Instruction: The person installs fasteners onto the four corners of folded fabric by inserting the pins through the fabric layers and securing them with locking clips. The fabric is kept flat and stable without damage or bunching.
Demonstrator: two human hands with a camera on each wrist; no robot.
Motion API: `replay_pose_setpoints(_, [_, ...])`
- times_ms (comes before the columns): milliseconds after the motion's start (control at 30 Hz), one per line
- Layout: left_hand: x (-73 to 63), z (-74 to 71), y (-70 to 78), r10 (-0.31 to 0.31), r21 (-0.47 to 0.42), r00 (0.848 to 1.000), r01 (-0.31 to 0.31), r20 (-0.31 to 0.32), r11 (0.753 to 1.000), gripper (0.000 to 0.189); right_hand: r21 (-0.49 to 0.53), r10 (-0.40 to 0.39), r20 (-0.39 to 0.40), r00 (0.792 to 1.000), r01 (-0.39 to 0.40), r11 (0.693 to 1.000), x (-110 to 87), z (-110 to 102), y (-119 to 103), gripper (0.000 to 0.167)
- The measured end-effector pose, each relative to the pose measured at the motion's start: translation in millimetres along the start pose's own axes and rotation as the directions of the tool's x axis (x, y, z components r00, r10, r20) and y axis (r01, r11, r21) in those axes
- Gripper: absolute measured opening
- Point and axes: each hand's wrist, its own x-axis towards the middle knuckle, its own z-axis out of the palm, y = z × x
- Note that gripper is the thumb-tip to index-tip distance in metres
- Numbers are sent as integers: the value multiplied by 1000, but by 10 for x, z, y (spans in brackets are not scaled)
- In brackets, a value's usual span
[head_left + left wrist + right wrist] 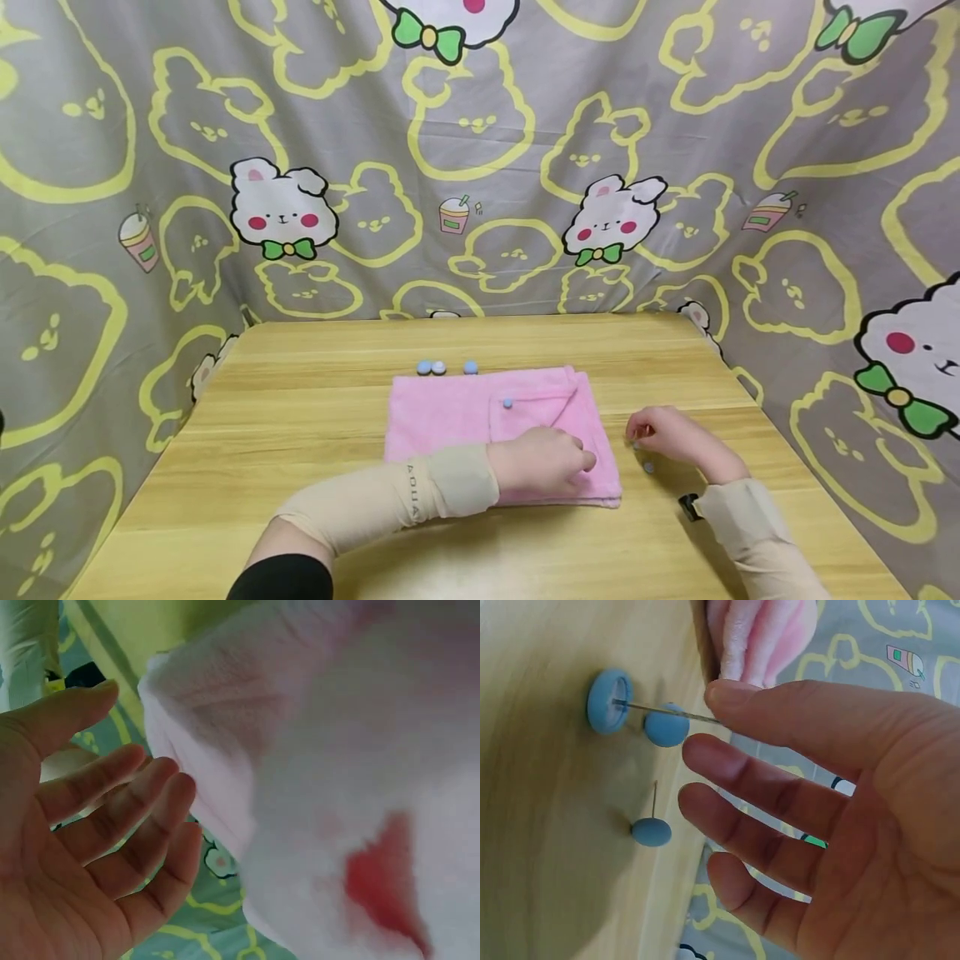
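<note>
A folded pink plush cloth (442, 408) lies on the table, its upper right corner creased into a diagonal fold. Over its right part is my left hand (543, 461); the left wrist view has this hand (112, 840) with loosely bent fingers beside the cloth (217, 712), holding nothing. To the right of the cloth, my right hand (667, 433) pinches the thin shaft of a blue-headed pin (607, 701) at the thumb tip. Two more blue-headed pins (652, 832) rest on the wood below those fingers. Another blue pin head (507, 403) shows on top of the cloth.
Along the cloth's back edge stand a blue pin head (470, 367) and, further left, a blue one (424, 367) touching a paler one (438, 367). Grey curtains (517, 108) with yellow cartoon outlines surround the wooden table (300, 400) at the back and sides.
</note>
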Motion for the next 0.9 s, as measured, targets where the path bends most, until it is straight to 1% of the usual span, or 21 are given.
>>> replay_pose_setpoints(67, [13,14,23,2,12,1000,-2,18,1000,12,15,7,25,1000,-7,1000,16,14,10,12])
replay_pose_setpoints(267, [25,80,74,-5,51,998,1,69,999,11,66,65,95,993,-71,995,50,48,41,15])
replay_pose_setpoints(367, [21,101,91,-13,60,997,8,82,998,11,79,71,114,991,-81,994,57,63,57,16])
replay_pose_setpoints(467, [17,111,98,-20,59,996,15,84,998,9,81,66,118,991,-75,994,60,71,68,17])
replay_pose_setpoints(567, [17,112,95,-28,47,997,24,72,999,8,76,51,116,992,-60,995,57,68,74,17])
replay_pose_setpoints(700, [17,108,81,-50,31,997,48,53,998,12,73,43,107,993,-51,996,46,47,79,15])
replay_pose_setpoints(800, [15,110,62,-74,26,996,73,51,997,12,74,34,93,995,-41,996,34,25,72,12])
replay_pose_setpoints(900, [16,107,35,-112,-6,993,112,46,994,11,76,21,69,997,-27,997,18,0,60,11])
